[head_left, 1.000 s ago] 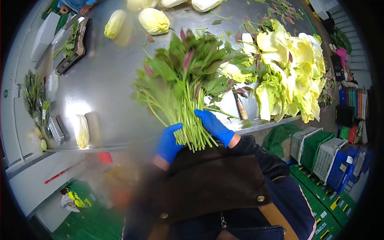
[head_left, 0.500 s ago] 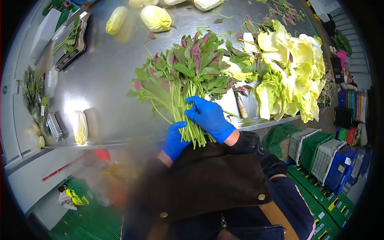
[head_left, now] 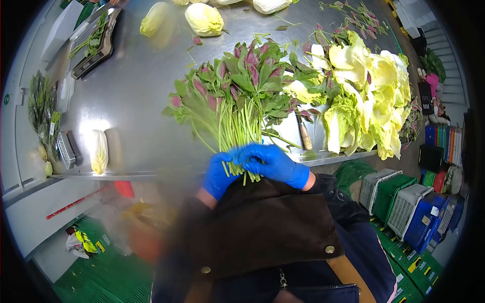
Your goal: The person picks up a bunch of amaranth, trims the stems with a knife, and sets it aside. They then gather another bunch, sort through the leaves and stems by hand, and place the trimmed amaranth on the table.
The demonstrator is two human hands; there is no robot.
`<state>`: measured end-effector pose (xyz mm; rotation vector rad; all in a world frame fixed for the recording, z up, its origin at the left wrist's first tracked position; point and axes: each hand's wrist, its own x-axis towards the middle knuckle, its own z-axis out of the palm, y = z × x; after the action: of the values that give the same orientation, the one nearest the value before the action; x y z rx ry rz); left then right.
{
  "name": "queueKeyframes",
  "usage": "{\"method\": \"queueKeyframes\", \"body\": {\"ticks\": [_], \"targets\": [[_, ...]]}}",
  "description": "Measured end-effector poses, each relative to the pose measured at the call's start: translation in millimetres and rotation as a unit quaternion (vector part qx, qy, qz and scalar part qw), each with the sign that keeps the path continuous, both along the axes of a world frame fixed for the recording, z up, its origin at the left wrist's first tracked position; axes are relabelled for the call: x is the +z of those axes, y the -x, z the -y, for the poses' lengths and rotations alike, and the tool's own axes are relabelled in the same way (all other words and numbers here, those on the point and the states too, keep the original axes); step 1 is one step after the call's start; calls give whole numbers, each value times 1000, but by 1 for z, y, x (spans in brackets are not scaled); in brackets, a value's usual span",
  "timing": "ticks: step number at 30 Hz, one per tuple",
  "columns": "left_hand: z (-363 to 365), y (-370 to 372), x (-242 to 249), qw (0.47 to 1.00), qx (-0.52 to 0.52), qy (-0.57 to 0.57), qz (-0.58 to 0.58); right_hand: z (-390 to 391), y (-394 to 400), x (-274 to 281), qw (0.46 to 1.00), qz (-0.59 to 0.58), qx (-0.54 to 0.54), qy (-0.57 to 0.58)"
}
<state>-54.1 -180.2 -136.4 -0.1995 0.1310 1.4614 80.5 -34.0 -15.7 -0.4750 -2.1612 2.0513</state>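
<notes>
A large bunch of amaranth greens [head_left: 237,96], green and purple-red leaved, lies over the table's near edge with its stems toward me. My left hand [head_left: 217,177], in a blue glove, is closed round the lower stems from the left. From the right, my blue-gloved right hand [head_left: 275,164] wraps over the same stems just above their cut ends, its fingers meeting the left hand. Some fingertips are hidden among the stems. To the right of the bunch, a knife with a wooden handle [head_left: 305,136] rests on the table, its blade partly covered by leaves.
Loose napa cabbage leaves [head_left: 374,86] are heaped on the right of the steel table [head_left: 146,101]. Whole napa cabbages [head_left: 204,20] lie at the back, another [head_left: 99,151] at front left. A scale [head_left: 96,50] bears greens. Crates [head_left: 404,204] stand at right. Another person's hand shows top left.
My right hand has slid down the stems toward their cut ends and now meets my left hand. The left hand keeps its hold. The view has shifted slightly.
</notes>
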Motion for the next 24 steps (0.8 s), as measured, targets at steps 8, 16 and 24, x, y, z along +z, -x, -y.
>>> {"method": "queueKeyframes", "body": {"ticks": [8, 16, 24], "targets": [[-35, -7, 73, 992, -31, 105, -59, -58, -66, -15, 866, 284, -207, -355], [-28, -8, 65, 987, -8, 156, -41, -5, 6, 3, 934, 73, -122, -328], [-21, -3, 40, 993, -22, 112, -2, 18, 7, -27, 917, 52, -67, -390]]}}
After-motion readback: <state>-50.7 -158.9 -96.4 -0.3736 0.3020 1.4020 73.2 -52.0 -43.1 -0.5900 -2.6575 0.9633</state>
